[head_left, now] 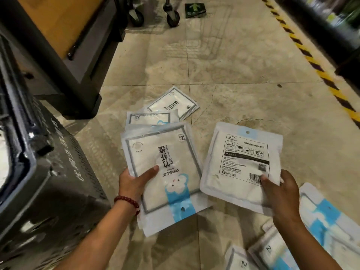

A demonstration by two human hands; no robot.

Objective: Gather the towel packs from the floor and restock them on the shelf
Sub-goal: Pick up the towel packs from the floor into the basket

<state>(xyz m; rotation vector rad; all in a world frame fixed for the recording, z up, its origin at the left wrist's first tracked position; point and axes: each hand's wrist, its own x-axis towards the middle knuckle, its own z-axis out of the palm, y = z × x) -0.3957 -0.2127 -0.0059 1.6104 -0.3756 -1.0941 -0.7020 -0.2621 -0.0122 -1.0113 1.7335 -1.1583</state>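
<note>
Above the tiled floor point(243, 78), the left hand point(134, 182) is gripping a towel pack stack point(165, 172), the right hand point(280, 190) pinching one back-side-up towel pack point(241, 164).

Your front-facing pack point(165, 168), in your left hand point(134, 182), was white with a grey frame line, black characters and a light-blue strip bearing a white cloud face. The back-facing pack point(241, 166) in your right hand point(280, 190) was white with black print, a barcode and a pale-blue patch at the hang hole. Your bracelet point(127, 201) was dark red beads. The floor packs point(175, 103) were white, grey-framed. The floor point(243, 65) was mottled beige tile, with a yellow-and-black striped line point(311, 61). The crate point(48, 182) was dark grey, perforated. The shelf point(48, 22) had a black frame and an orange-brown panel.
</note>
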